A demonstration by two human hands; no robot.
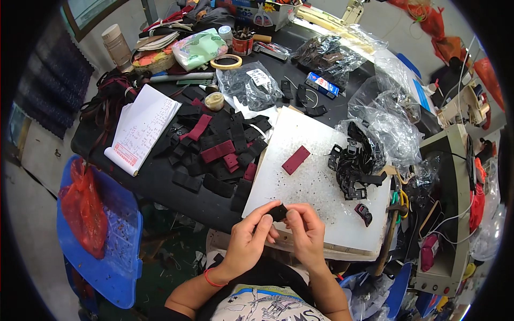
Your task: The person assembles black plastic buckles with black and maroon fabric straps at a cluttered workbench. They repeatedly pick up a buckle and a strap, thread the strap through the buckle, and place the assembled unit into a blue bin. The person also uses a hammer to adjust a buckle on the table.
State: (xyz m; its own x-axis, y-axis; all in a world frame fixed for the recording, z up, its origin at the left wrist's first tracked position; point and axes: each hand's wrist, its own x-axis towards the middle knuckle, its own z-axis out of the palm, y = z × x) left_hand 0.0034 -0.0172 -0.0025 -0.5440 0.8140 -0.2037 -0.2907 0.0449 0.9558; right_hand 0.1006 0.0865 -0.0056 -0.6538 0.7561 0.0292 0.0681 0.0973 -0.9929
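Above the near edge of a white board (300, 123), my left hand (250, 234) and my right hand (307, 231) meet around a small black strap piece (278, 213). Fingers and thumbs of both hands pinch it from either side, covering its ends. On the board, a flat maroon strap piece (296, 160) with small holes lies apart. To its right is a bunch of black straps with buckles (350, 171). A small maroon-and-black buckle piece (363, 214) rests near the board's right edge. Black and maroon strap pieces (219, 151) form a loose pile left of the board.
A notebook (144, 125) lies left of the pile. Behind are a tape roll (226, 62), a red tin (243, 45) and clear plastic bags (393, 128). A hammer (393, 224) stands at the board's right. A blue chair (126, 230) with a red bag (83, 211) is at left.
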